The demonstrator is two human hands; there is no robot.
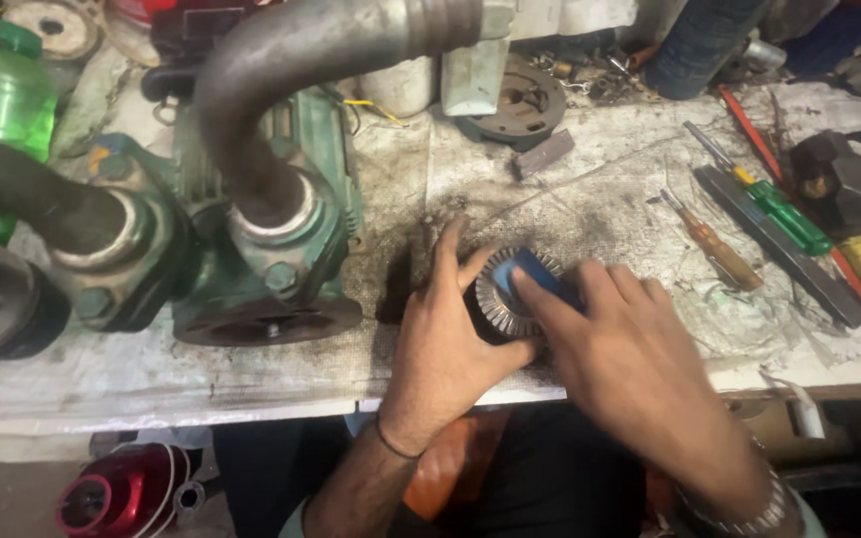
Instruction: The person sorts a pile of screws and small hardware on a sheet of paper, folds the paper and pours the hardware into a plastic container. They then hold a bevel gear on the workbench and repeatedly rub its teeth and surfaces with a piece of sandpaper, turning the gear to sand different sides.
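Head view: my left hand (445, 344) clamped around round finned dark metal rotor (506, 299) at front edge of grimy cloth-covered workbench (590, 199). My right hand (615, 349) presses small blue pad (540, 274) onto rotor face, fingers closed on it. Green pump housing (271, 249) just left; screwdrivers (764, 199) well right.

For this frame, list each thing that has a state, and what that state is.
Finned round part: on the bench, gripped by the left hand.
Blue piece: pressed onto the finned part's face by the right hand.
Green pump: upright on the bench, pipes attached.
Green bottle: capped, standing.
Green-handled screwdriver: lying flat, untouched.
Wooden-handled screwdriver: lying flat, untouched.
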